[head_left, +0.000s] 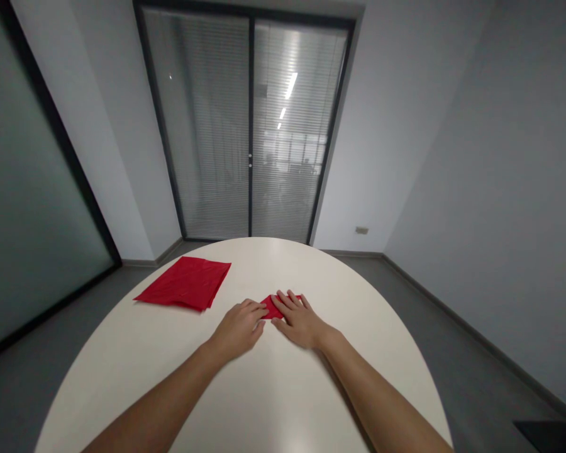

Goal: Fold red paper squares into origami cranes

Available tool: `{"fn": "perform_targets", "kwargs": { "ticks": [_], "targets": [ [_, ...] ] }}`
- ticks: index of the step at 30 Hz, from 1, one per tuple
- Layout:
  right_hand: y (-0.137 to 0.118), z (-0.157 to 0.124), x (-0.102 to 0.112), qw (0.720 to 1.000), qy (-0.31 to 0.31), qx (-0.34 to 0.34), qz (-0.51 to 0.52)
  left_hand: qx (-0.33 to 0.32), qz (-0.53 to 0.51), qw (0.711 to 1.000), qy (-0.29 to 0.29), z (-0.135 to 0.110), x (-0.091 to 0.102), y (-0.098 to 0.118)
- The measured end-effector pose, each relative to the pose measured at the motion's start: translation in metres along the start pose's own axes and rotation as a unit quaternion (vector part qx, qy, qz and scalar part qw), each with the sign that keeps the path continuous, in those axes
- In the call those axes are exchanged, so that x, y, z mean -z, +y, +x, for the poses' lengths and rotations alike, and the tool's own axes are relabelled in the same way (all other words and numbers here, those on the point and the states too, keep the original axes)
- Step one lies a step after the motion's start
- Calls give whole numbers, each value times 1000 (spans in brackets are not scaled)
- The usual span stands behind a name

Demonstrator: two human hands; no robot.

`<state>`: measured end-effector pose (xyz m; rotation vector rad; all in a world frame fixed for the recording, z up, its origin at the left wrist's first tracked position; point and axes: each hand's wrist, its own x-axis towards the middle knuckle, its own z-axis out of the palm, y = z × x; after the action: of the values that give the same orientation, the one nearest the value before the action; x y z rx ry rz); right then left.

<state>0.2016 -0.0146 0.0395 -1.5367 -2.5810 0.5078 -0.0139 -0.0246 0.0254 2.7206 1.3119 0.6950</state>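
Note:
A small folded red sheet (272,307), thin like cloth or paper, lies on the round white table under my hands. My left hand (240,327) is at its left end, fingers bent over the edge and thumb close below, pinching that end. My right hand (302,321) rests flat across the right part of the sheet with its fingers spread, hiding much of it. Farther left, a larger pile of red sheets (186,283) lies flat, with creases and uneven edges; neither hand touches it.
The white table (283,390) has a curved far edge. Beyond it stand a glazed partition with blinds (207,138) and grey walls. A frosted glass panel (33,189) is on the left. A dark object (551,435) shows at the lower right corner.

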Motion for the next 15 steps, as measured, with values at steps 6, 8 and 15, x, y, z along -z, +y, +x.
{"fn": "perform_targets", "kwargs": {
  "ticks": [6,8,15],
  "targets": [
    [8,1,5,999,-26,-25,1,36,28,999,1,2,4,4],
    [11,1,4,999,-21,-43,1,49,45,998,0,2,4,4],
    [6,1,0,999,39,-4,-14,5,28,999,20,2,1,4]
  ]
}}
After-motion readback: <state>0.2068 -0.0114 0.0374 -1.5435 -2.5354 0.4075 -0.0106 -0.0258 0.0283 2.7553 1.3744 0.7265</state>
